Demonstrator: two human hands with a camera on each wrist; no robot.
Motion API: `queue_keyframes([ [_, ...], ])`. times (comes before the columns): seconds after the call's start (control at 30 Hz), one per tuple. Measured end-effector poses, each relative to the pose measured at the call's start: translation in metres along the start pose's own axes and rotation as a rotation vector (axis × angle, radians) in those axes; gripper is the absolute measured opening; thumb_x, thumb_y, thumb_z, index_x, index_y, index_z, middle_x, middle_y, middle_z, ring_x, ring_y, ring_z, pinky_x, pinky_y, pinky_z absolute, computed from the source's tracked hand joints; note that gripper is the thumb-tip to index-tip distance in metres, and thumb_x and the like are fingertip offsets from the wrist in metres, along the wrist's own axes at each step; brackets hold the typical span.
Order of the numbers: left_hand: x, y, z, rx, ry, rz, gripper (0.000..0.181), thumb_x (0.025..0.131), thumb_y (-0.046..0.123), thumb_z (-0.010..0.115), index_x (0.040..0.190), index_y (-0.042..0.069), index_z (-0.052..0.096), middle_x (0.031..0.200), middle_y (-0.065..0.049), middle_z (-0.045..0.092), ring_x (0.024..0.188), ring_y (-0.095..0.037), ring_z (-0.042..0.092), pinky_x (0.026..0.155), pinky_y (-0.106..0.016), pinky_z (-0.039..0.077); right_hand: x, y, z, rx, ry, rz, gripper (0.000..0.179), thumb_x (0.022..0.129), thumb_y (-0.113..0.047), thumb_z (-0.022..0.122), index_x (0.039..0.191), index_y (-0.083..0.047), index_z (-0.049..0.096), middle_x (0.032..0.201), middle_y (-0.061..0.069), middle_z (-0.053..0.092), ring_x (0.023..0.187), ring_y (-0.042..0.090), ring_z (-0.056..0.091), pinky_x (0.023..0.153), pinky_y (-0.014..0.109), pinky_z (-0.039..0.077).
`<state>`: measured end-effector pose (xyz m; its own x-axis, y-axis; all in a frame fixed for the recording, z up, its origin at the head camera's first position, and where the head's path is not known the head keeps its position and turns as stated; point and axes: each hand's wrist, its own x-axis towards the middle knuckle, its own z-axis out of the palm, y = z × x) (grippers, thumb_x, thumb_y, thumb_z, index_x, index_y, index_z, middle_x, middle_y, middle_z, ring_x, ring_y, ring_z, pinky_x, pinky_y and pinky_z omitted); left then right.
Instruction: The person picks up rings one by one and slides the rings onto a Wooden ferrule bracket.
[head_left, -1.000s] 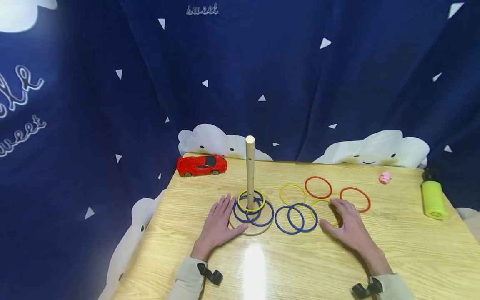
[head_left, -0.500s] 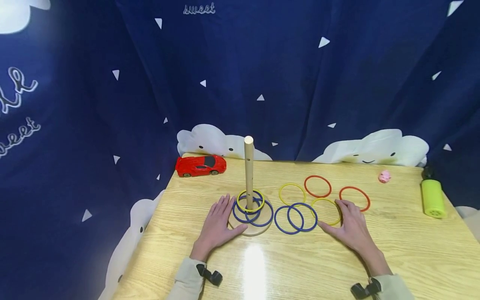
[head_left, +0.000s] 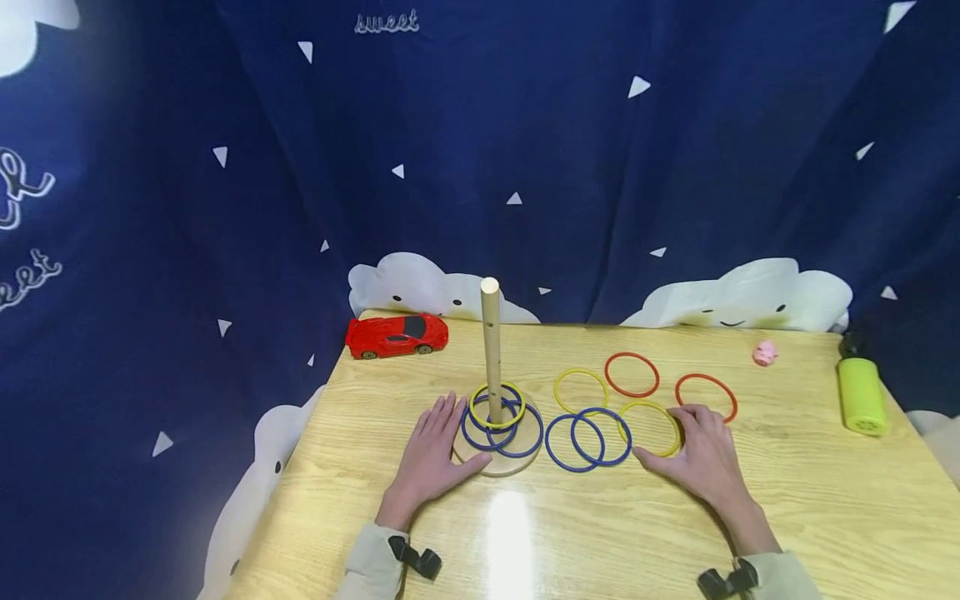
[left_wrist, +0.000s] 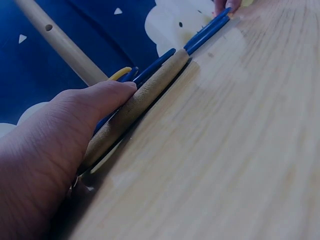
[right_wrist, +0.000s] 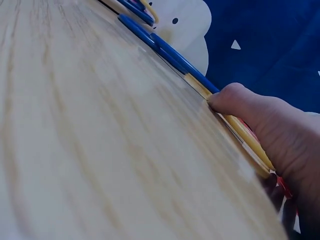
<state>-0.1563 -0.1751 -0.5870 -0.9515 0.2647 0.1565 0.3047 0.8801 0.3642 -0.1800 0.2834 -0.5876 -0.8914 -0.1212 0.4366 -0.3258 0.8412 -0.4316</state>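
Note:
In the head view my left hand (head_left: 432, 458) lies against the left side of a round wooden base (head_left: 504, 467), its fingers fairly straight. The left wrist view has its thumb (left_wrist: 112, 95) on the base's rim. A wooden peg (head_left: 492, 350) rises from the base. Around its foot lie a yellow ring (head_left: 474, 414) and several blue rings (head_left: 538, 429). My right hand (head_left: 705, 458) is spread at the right side of another yellow ring (head_left: 651, 404), which lies flat on the table. Its thumb (right_wrist: 235, 100) is low by that ring; the fingertips are partly hidden.
Two overlapping blue rings (head_left: 573, 471) lie between the base and my right hand. Behind them are another yellow ring (head_left: 581, 372) and two red rings (head_left: 632, 354). A red toy car (head_left: 397, 336), pink pig figure (head_left: 765, 353) and yellow-green bottle (head_left: 862, 396) stand near the edges.
My right hand has drawn slightly back from over the yellow ring, so more of the ring shows. The left hand keeps its place at the base. The head view has shifted slightly.

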Motion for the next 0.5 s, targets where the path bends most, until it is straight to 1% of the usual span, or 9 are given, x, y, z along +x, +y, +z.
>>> queue_keyframes([
  [0.07,-0.0006,0.0004,-0.0003,-0.01,-0.002,-0.001,0.107,0.09,0.082,0.051,0.169,0.017,0.021,0.174,-0.01,0.02,0.161,-0.03,0.014,0.13,-0.048,0.014,0.0003,0.0,-0.0004,-0.009,0.02,-0.011,0.09,0.057,-0.053,0.096,0.12,0.004,0.066,0.12,0.022,0.056,0.111,0.045,0.049,0.091,0.06,0.037],
  [0.17,-0.0009,0.0006,-0.0002,-0.013,-0.009,-0.007,0.107,0.09,0.082,0.051,0.169,0.017,0.021,0.174,-0.01,0.019,0.162,-0.029,0.013,0.13,-0.047,0.013,0.0004,0.0004,-0.0017,-0.002,0.046,-0.004,0.09,0.055,-0.049,0.097,0.12,0.006,0.066,0.12,0.023,0.057,0.11,0.044,0.05,0.09,0.059,0.038],
  [0.23,-0.0009,0.0003,0.0001,-0.009,-0.02,-0.014,0.107,0.09,0.084,0.049,0.169,0.019,0.019,0.174,-0.009,0.018,0.162,-0.028,0.012,0.13,-0.046,0.011,0.0002,0.0009,-0.0031,0.019,0.059,0.021,0.09,0.055,-0.046,0.097,0.121,0.007,0.066,0.121,0.023,0.056,0.111,0.044,0.05,0.09,0.059,0.039],
  [0.4,-0.0005,-0.0006,0.0007,0.0,-0.022,-0.015,0.107,0.089,0.085,0.048,0.169,0.02,0.019,0.174,-0.01,0.019,0.162,-0.028,0.012,0.13,-0.045,0.011,-0.0011,0.0033,-0.0058,0.102,0.071,0.094,0.086,0.059,-0.039,0.099,0.12,0.01,0.064,0.123,0.025,0.052,0.114,0.043,0.048,0.09,0.054,0.041],
  [0.5,-0.0006,-0.0007,0.0004,-0.002,-0.015,-0.01,0.107,0.089,0.084,0.05,0.169,0.019,0.02,0.174,-0.011,0.02,0.162,-0.029,0.013,0.13,-0.046,0.012,-0.0015,0.0049,-0.0056,0.14,0.062,0.108,0.084,0.061,-0.037,0.099,0.12,0.01,0.063,0.125,0.026,0.052,0.117,0.043,0.049,0.092,0.054,0.041],
])
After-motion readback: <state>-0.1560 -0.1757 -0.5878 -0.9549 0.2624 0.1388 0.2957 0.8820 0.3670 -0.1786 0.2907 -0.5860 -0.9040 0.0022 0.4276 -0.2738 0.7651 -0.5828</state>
